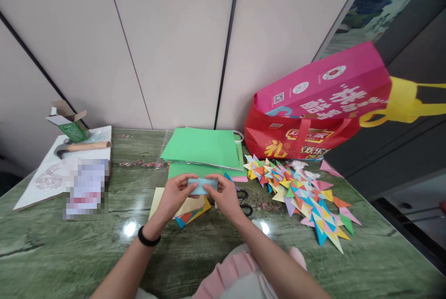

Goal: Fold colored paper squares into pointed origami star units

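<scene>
Nearest the lens: two bare forearms, a black band on the left wrist, rising to meet over the green marble worktop [52,252]. Between them, one small light-blue folded paper strip [202,186], held level just in front of the green sheet stack [204,150] and above the loose coloured squares [190,210]. Left hand [176,194] pinched on the strip's left end, right hand [223,194] pinched on its right end; both grips closed on the paper, thumbs underneath, fingertips on top.

Probably very light, thin and limp outside its creases; likely to crumple or tear under a hard squeeze, smooth enough to slip. Best taken at the ends or along the folded edges, as now.

Counted: one strip in hand; one green stack, sheets too many to tell; one heap of folded multicoloured stars [303,196] right of the stack, number unclear; one pair of scissors [244,201], partly hidden behind the right hand; one red-and-pink bag [313,117] beyond the stars; one hammer [81,147] and one small green box [69,124] far left of the stack.
</scene>
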`<state>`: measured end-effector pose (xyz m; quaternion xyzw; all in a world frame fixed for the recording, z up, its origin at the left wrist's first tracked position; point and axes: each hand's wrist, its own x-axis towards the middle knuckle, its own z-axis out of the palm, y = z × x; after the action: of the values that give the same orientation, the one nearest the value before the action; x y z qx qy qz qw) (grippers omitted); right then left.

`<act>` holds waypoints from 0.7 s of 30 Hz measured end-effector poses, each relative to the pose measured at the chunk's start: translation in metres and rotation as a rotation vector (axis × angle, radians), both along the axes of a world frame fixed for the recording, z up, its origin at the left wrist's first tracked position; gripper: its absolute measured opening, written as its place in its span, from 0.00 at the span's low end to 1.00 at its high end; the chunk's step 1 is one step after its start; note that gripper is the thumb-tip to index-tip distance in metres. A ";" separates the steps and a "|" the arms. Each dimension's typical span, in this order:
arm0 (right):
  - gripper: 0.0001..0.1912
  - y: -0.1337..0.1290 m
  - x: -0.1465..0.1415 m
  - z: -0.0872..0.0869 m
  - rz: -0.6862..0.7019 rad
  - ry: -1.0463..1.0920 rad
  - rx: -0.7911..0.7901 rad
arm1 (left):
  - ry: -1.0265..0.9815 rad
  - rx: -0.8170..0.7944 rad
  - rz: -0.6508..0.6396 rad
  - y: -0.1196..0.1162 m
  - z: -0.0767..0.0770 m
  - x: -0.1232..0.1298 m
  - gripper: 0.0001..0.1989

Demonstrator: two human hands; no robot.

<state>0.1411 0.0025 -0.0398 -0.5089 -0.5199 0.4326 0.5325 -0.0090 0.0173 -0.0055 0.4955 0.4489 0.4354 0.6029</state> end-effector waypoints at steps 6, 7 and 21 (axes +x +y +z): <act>0.14 0.000 0.000 0.000 -0.003 0.009 -0.005 | 0.010 0.019 0.032 -0.002 0.005 0.001 0.16; 0.14 0.000 0.000 0.001 -0.006 0.014 -0.005 | 0.009 0.019 0.037 -0.002 0.005 0.001 0.16; 0.14 0.000 0.000 0.001 -0.008 0.027 0.001 | -0.012 -0.003 0.043 -0.001 0.003 0.000 0.17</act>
<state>0.1410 0.0022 -0.0391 -0.5047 -0.5108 0.4369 0.5417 -0.0085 0.0160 -0.0020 0.4822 0.4564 0.4505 0.5968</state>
